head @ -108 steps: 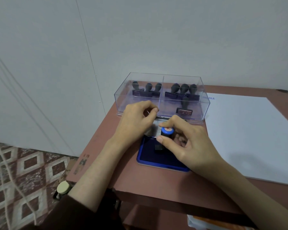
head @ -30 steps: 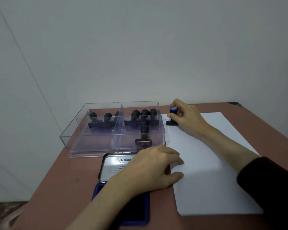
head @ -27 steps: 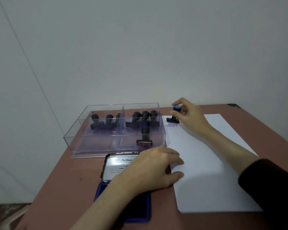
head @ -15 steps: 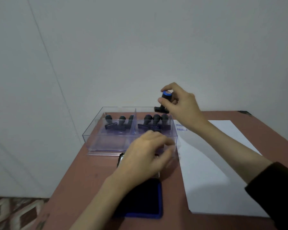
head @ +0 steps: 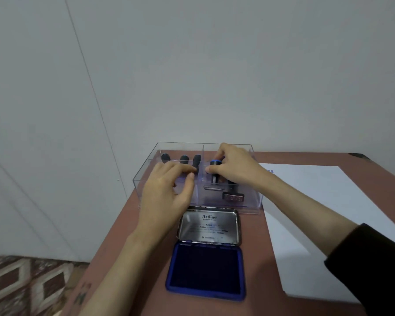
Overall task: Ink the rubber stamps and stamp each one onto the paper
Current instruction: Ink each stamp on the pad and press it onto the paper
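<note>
While left hand [head: 167, 192] is hovering spread over clear box [head: 211, 200], right hand [head: 235, 169] is pinching blue-capped stamp [head: 214, 177] inside its right half.

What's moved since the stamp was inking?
The right hand carried the blue-capped stamp from ink pad to paper, stamped, and now holds it in the right compartment of the clear box. The left hand moved from pad to box. The ink pad stays open.

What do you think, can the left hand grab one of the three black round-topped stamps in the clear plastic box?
Probably yes. The left hand hovers beside the black stamps, the clear box has no lid, and nothing lies between. The right hand grips the blue-capped stamp in the other half.
</note>
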Demonstrator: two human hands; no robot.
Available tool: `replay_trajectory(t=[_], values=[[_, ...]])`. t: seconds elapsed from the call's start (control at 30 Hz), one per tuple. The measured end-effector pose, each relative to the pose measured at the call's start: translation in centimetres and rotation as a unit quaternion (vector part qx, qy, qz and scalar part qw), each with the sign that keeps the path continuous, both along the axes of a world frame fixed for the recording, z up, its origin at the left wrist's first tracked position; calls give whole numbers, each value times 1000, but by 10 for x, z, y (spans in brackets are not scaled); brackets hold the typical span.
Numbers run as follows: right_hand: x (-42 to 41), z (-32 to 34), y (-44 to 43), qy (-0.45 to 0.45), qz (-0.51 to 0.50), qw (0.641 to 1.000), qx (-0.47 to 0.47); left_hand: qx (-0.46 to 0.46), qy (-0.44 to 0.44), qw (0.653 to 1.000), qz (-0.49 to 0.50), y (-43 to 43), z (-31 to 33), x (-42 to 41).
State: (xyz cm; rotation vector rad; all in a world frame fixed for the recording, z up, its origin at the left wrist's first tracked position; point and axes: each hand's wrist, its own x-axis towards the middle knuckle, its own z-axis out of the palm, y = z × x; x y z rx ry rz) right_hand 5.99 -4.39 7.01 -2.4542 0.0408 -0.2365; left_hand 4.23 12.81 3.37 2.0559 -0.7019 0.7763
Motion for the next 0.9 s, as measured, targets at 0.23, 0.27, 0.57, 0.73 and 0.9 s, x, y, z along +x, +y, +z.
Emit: replay_trajectory(t=[0.23,0.27,0.57,0.73,0.9], values=[[-3,2,3,23,13,999,-29,56,-53,996,42,-1,-7,2],[-3,1,3,29,12,999,-33,58,-56,996,45,0,-8,3],[-1,2,4,74,21,996,-54,63,-44,996,43,2,-12,6],[-7,11,-10,8,-12,997,-79,60,-37,997,35,1,-11,6],[-12,16,-16,34,-29,982,-182,58,-34,997,30,1,-12,5]])
